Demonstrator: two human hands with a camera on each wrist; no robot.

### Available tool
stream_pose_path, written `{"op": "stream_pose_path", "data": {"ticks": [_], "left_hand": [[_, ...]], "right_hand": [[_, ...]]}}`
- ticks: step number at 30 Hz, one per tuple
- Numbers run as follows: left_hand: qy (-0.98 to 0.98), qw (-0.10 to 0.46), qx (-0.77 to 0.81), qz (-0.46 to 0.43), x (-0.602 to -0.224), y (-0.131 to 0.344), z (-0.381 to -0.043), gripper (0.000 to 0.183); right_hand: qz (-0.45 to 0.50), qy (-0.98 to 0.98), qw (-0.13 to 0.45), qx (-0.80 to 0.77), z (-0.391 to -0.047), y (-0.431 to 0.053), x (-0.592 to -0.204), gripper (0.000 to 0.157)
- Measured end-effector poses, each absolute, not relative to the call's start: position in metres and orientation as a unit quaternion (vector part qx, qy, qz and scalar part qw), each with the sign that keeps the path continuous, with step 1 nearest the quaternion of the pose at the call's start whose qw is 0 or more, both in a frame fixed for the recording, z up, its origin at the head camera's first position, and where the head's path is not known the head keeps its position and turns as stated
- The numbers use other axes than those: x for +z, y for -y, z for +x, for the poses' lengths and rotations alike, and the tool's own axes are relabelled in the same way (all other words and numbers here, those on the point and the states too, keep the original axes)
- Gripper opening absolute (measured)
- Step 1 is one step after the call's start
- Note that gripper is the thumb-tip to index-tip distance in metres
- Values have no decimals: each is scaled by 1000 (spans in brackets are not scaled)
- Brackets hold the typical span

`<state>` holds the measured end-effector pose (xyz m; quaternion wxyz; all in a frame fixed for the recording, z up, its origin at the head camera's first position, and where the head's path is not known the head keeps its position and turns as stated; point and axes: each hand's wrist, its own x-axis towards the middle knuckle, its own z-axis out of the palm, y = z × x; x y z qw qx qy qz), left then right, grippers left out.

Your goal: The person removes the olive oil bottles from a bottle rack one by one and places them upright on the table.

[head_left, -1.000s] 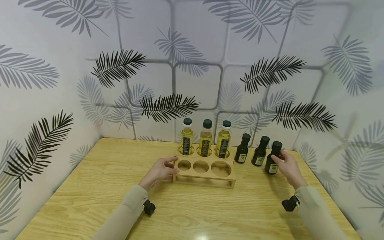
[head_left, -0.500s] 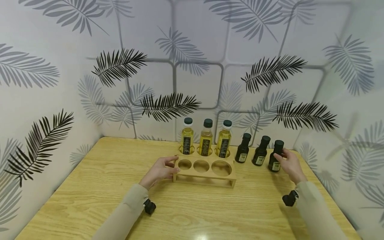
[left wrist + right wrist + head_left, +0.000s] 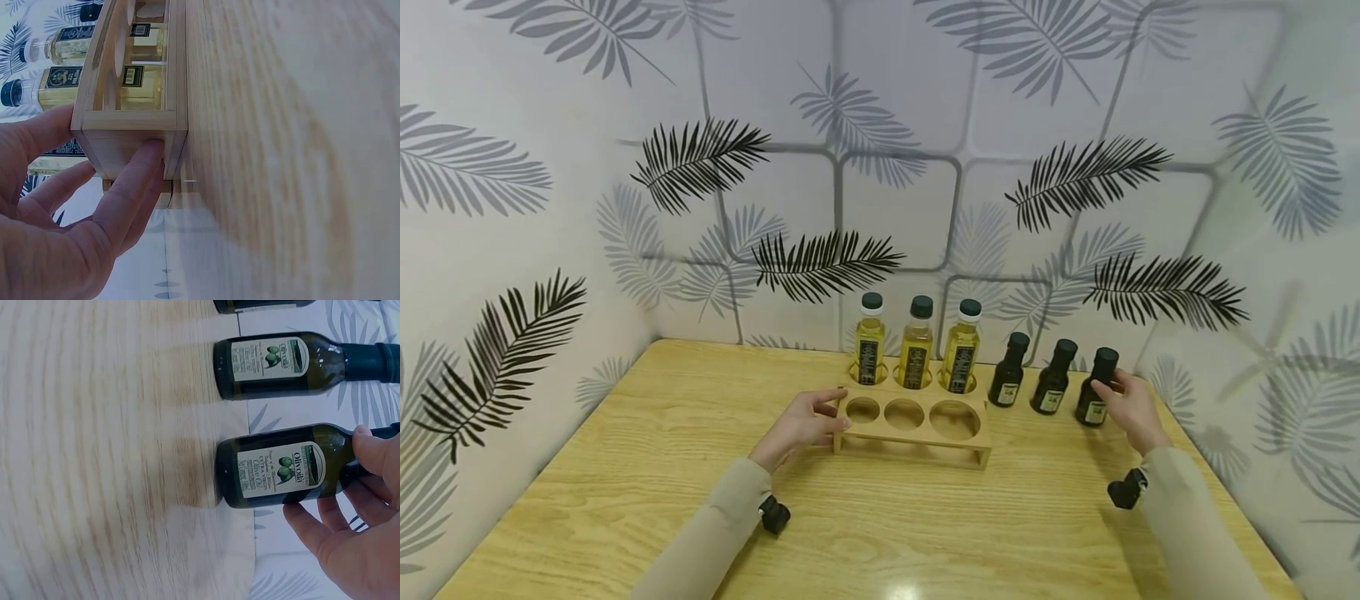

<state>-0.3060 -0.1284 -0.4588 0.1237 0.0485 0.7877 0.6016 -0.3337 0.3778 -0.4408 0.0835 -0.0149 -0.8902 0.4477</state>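
My right hand (image 3: 1133, 410) grips a small dark olive oil bottle (image 3: 278, 465) by its neck and shoulder, thumb on one side and fingers on the other. The bottle is upright at the right end of a row, beside two matching dark bottles (image 3: 1051, 379) (image 3: 1009, 372). On the other side, my left hand (image 3: 805, 421) touches the left end of a wooden rack (image 3: 912, 433). In the left wrist view, one fingertip (image 3: 150, 150) presses the rack's end panel and another finger meets its upper edge. Three clear bottles of yellow oil (image 3: 915, 354) stand in the rack's rear holes.
The rack has a front row of round holes (image 3: 902, 415) of differing size. Patterned walls (image 3: 895, 217) close off the back and both sides of the wooden table (image 3: 865, 533). The right-hand bottle is near the table's back right corner.
My right hand has shifted the dark olive oil bottle a little right and back, away from the middle dark bottle. The left hand and the rack stay in place.
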Motion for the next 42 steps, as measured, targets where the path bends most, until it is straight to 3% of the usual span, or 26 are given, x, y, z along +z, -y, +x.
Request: {"op": "stream_pose_path", "data": {"ticks": [22,42], "left_hand": [[-795,125,592,41,-458,129,-307,59],[-790,114,599,67,-460,129,-304,58]], "right_hand": [[5,890,45,454,-342,-397,-441,62],[-3,902,53,428,-339,-401,-444,63]]}}
